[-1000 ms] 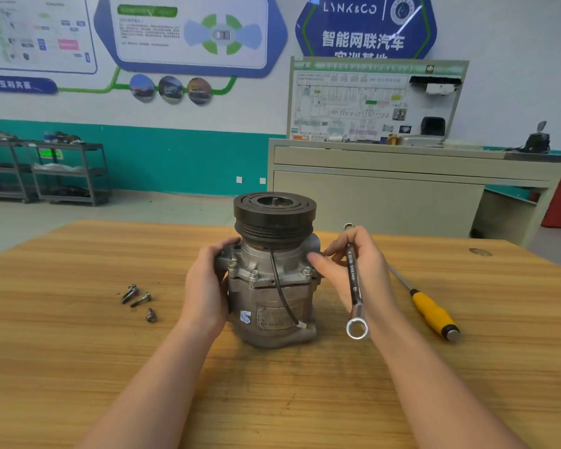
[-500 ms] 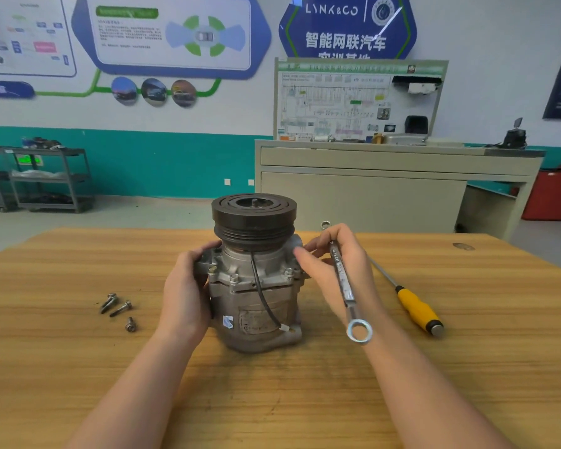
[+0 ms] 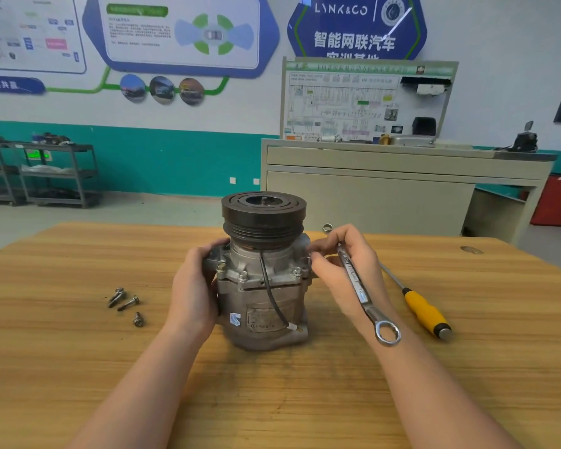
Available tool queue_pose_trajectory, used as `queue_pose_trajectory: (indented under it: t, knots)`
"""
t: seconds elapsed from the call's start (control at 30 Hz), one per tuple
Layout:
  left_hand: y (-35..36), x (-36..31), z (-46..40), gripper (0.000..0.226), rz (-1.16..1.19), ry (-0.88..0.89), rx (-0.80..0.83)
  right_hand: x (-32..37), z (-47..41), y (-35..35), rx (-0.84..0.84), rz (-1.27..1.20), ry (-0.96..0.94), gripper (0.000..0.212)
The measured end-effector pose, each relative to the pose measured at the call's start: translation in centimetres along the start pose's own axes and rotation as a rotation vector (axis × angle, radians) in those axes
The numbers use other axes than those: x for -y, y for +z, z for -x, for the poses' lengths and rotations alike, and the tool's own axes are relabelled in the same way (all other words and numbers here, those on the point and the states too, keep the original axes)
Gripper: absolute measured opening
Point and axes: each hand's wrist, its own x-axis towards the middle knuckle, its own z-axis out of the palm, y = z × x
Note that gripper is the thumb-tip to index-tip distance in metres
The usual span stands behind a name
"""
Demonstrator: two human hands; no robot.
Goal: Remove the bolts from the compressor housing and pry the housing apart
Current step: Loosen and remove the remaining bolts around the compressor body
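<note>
3 bolts [image 3: 127,304] left, screwdriver [image 3: 426,314] right.

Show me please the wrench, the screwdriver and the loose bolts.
wrench [image 3: 353,277]: head view, middle of its shank.
screwdriver [image 3: 426,311]: head view, yellow handle.
loose bolts [image 3: 128,303]: head view, shank of the middle bolt of three.

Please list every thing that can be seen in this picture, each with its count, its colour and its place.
compressor: 1, grey with black pulley, upright at table centre
loose bolts: 3, dark metal, on table left of compressor
wrench: 1, silver, lying across the right hand
screwdriver: 1, yellow handle, on table at right
table: 1, wooden
cabinet: 1, beige, behind table
shelf carts: 2, dark, far left
left hand: grips compressor's left side
right hand: holds wrench, fingertips at compressor's right side
</note>
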Motion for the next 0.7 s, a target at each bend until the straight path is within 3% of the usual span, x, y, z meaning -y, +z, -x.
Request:
queue_pose_trajectory:
  t: [0.23, 0.3, 0.37, 0.47, 0.6, 0.7]
  knots:
    - [0.4, -0.3, 0.5, 0.035, -0.022, 0.015, -0.016, 0.0, 0.1, 0.1, -0.028, -0.055, 0.0, 0.032]
    - [0.4, -0.6, 1.2, 0.031, -0.22, 0.221, -0.091, 0.3, 0.0, -0.2, -0.066, -0.136, -0.029, 0.032]
    - [0.4, -1.3, 2.2, 0.02, -0.454, 0.625, -0.178, 0.7, 0.0, -0.3, -0.088, -0.22, -0.077, 0.034]
    - [0.7, -2.0, 3.3, 0.014, -0.709, 1.028, -0.088, 1.6, 0.6, -0.1, -0.05, -0.334, -0.167, 0.032]
    - [1.7, -1.4, 4.0, 0.025, -1.033, 1.1, 0.053, 2.8, 1.7, 1.1, 0.04, -0.39, -0.239, 0.031]
    - [1.8, -1.2, 3.9, 0.022, -1.049, 1.178, 0.094, 3.2, 2.2, 1.7, 0.059, -0.386, -0.264, 0.03]
